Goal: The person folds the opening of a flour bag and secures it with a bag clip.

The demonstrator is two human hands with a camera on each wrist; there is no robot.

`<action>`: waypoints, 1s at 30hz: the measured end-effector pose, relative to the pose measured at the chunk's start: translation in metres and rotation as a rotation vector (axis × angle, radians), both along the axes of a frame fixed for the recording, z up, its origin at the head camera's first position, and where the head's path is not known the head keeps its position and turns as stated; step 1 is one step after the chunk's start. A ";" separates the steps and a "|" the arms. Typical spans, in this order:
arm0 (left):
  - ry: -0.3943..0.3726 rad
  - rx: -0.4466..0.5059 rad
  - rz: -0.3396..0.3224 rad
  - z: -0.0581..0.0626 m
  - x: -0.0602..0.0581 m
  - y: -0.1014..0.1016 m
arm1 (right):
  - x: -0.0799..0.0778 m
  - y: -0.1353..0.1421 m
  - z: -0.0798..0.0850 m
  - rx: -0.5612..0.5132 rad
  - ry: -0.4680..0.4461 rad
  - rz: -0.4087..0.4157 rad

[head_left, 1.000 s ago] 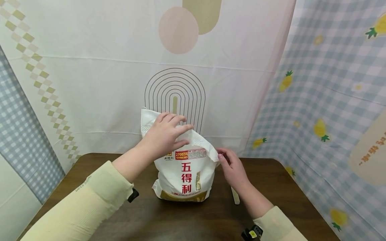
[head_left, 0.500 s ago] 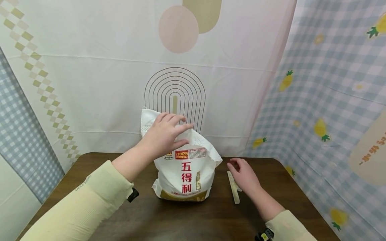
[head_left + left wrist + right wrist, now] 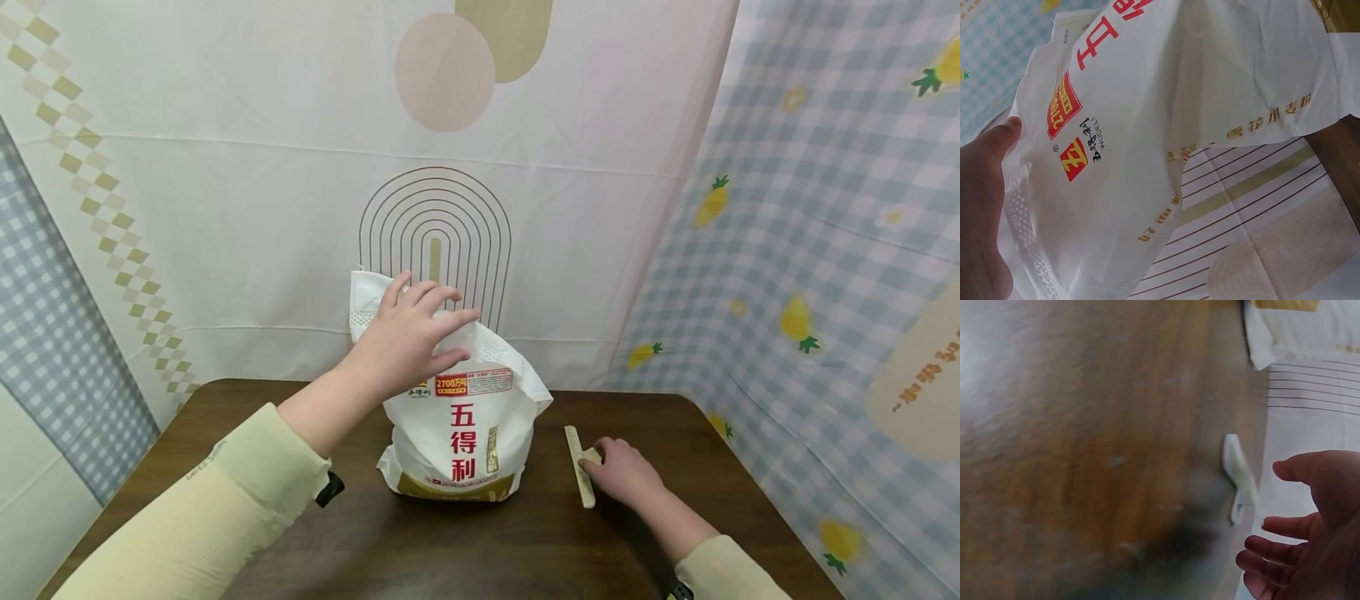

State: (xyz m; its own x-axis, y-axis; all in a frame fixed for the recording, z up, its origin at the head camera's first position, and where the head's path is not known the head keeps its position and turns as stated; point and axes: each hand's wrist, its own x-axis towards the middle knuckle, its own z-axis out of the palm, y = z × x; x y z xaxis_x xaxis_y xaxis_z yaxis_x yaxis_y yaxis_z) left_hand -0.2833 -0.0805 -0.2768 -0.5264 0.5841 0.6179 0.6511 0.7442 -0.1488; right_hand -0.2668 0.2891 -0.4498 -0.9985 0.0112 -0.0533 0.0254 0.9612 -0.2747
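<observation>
A white flour bag [image 3: 427, 433] with red lettering stands on the table, its top slanting down to the right. My left hand [image 3: 401, 337] lies against the bag's upper part with fingers spread; in the left wrist view its thumb is at the edge of the bag [image 3: 1129, 175], and the other fingers are largely out of sight. To the right of the bag lies a long, narrow pale piece [image 3: 579, 467] with a side tab. My right hand [image 3: 622, 472] is at this tab; in the right wrist view, the fingers of the hand [image 3: 1329, 515] are apart around its end.
The dark wooden table [image 3: 420, 550] has rounded back corners. A white patterned curtain [image 3: 262, 217] hangs behind it, close to the bag. At the right hangs a checked curtain [image 3: 825, 217] with pineapples.
My right hand has let go of the bag's right top corner and moved right and down to the pale piece. The left hand stays on the bag, one finger raised slightly.
</observation>
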 end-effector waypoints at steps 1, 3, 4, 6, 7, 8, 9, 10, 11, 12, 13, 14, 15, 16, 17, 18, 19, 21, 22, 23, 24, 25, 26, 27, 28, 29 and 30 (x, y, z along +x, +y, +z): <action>0.004 0.001 -0.002 0.000 0.000 0.000 | 0.000 0.001 -0.002 0.004 0.000 -0.006; 0.016 0.006 -0.004 -0.002 0.000 0.000 | -0.001 0.002 -0.005 0.009 0.001 -0.017; 0.020 0.010 -0.007 -0.002 0.000 0.000 | -0.001 0.003 -0.006 0.012 0.004 -0.020; 0.030 0.017 -0.011 -0.003 -0.001 -0.001 | -0.002 0.005 -0.008 0.011 0.006 -0.026; 0.032 0.022 -0.015 -0.004 -0.001 -0.001 | -0.003 0.005 -0.009 0.010 0.008 -0.023; 0.035 0.026 -0.017 -0.004 -0.001 -0.001 | -0.004 0.006 -0.010 0.006 0.007 -0.023; 0.037 0.029 -0.019 -0.005 -0.002 -0.001 | -0.004 0.006 -0.010 0.004 0.007 -0.019; 0.036 0.034 -0.022 -0.005 -0.002 -0.001 | -0.005 0.007 -0.011 0.001 0.005 -0.019; 0.039 0.036 -0.023 -0.005 -0.002 -0.001 | -0.006 0.007 -0.012 -0.003 0.005 -0.016; 0.040 0.038 -0.024 -0.005 -0.002 -0.001 | -0.006 0.008 -0.012 -0.007 0.003 -0.014; 0.040 0.038 -0.022 -0.005 -0.003 -0.001 | -0.007 0.009 -0.013 -0.012 0.001 -0.014; 0.040 0.037 -0.022 -0.005 -0.003 -0.001 | -0.008 0.009 -0.014 -0.018 -0.002 -0.017; 0.039 0.037 -0.022 -0.006 -0.003 -0.001 | -0.008 0.010 -0.015 -0.023 -0.003 -0.017; 0.037 0.037 -0.021 -0.006 -0.003 -0.001 | -0.009 0.010 -0.015 -0.031 -0.003 -0.019; 0.037 0.035 -0.019 -0.005 -0.003 -0.001 | -0.009 0.011 -0.016 -0.041 -0.004 -0.022; 0.034 0.035 -0.018 -0.005 -0.003 -0.001 | -0.009 0.011 -0.016 -0.052 -0.007 -0.026; 0.031 0.034 -0.016 -0.005 -0.003 -0.001 | -0.009 0.011 -0.016 -0.061 -0.007 -0.028; 0.027 0.034 -0.012 -0.005 -0.002 -0.002 | -0.009 0.011 -0.016 -0.077 -0.006 -0.031; 0.026 0.034 -0.011 -0.005 -0.002 -0.002 | -0.009 0.011 -0.016 -0.085 -0.004 -0.033; 0.024 0.033 -0.010 -0.005 -0.002 -0.001 | -0.008 0.011 -0.016 -0.092 -0.003 -0.034; 0.022 0.033 -0.009 -0.005 -0.002 -0.001 | -0.008 0.011 -0.015 -0.099 0.002 -0.032; 0.022 0.032 -0.009 -0.005 -0.002 -0.001 | -0.007 0.011 -0.015 -0.104 0.007 -0.030; 0.020 0.032 -0.009 -0.005 -0.002 -0.001 | -0.006 0.011 -0.014 -0.110 0.012 -0.029; 0.018 0.033 -0.008 -0.005 -0.002 -0.001 | -0.006 0.010 -0.014 -0.118 0.016 -0.027; 0.017 0.033 -0.009 -0.005 -0.002 -0.001 | -0.005 0.010 -0.013 -0.122 0.019 -0.024; 0.016 0.034 -0.009 -0.005 -0.002 -0.001 | -0.005 0.010 -0.013 -0.129 0.020 -0.022; 0.016 0.035 -0.009 -0.005 -0.002 -0.001 | -0.005 0.010 -0.013 -0.136 0.022 -0.021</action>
State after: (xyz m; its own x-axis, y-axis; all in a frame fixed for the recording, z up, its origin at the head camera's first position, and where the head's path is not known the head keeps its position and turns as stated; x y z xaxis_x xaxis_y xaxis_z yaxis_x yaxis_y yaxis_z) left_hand -0.2850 -0.0814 -0.2816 -0.5114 0.5665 0.6462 0.6554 0.7434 -0.1331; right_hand -0.2722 0.2992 -0.4627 -0.9991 0.0260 -0.0342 0.0376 0.9145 -0.4029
